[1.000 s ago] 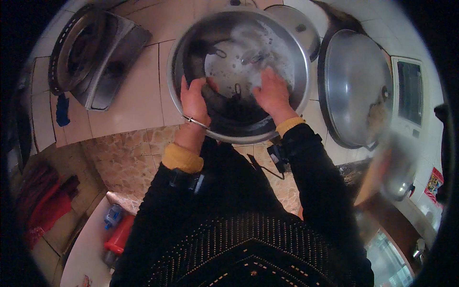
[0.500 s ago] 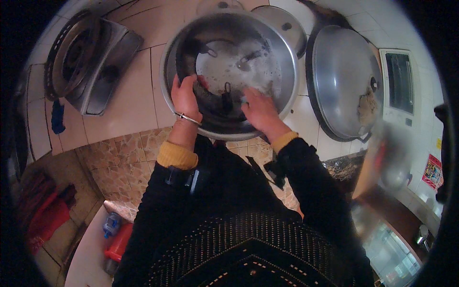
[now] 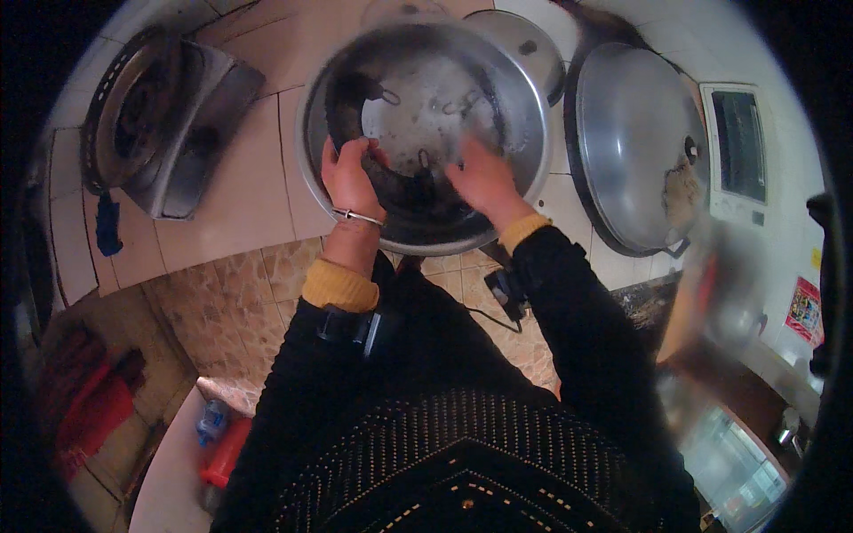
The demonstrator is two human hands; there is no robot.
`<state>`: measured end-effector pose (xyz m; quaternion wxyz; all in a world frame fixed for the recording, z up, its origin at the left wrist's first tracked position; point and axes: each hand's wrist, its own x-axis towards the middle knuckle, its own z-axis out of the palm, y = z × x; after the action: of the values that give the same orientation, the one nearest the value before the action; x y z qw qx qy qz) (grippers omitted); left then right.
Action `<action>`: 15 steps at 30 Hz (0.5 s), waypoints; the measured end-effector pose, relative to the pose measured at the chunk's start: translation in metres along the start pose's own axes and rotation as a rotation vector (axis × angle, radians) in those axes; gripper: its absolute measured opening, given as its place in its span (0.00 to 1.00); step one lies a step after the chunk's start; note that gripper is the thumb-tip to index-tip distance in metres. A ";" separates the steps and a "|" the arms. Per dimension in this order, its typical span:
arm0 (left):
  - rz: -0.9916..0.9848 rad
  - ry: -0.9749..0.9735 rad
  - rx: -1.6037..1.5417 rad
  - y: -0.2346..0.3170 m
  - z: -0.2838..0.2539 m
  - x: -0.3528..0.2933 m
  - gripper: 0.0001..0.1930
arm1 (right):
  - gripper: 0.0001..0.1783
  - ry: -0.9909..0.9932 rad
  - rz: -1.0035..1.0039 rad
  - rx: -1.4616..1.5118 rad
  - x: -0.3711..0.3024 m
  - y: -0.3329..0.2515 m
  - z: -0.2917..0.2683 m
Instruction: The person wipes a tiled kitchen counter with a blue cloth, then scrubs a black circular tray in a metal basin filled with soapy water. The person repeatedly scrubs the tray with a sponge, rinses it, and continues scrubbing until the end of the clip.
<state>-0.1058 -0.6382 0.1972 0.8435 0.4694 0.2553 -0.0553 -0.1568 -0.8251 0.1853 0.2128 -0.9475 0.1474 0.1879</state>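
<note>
A wide metal basin (image 3: pixel 539 151) holds cloudy water and a dark curved ring (image 3: pixel 345 111) with small wire loops along its inner edge. The ring looks like a stove's pan support. At the basin's left side, my left hand (image 3: pixel 352 178) is closed round the ring, thumb on the inner side. My right hand (image 3: pixel 485 182) is over the basin's right half with its fingers bent together, blurred by motion. Whatever it may hold is hidden; its fingertips are close to the water and the ring's right part.
To the left sits a metal stove (image 3: pixel 200 124) with a round burner, a dark blue cloth (image 3: pixel 107 226) beside it. A large domed wok lid (image 3: pixel 635 142) lies to the right. Behind the basin is a flatter lid (image 3: pixel 520 49). Red cloth (image 3: pixel 93 409) shows at lower left.
My right hand has lifted slightly up and away from the near part of the ring, its fingers now blurred. The left hand keeps its grip on the ring, nearly in place.
</note>
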 end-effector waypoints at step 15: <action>-0.076 -0.054 0.101 0.005 -0.016 0.000 0.25 | 0.25 -0.007 -0.069 -0.303 0.030 0.008 0.005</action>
<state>-0.1099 -0.6225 0.1939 0.8226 0.4997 0.2470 -0.1125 -0.1348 -0.8357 0.1664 0.0745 -0.9725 0.0838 0.2040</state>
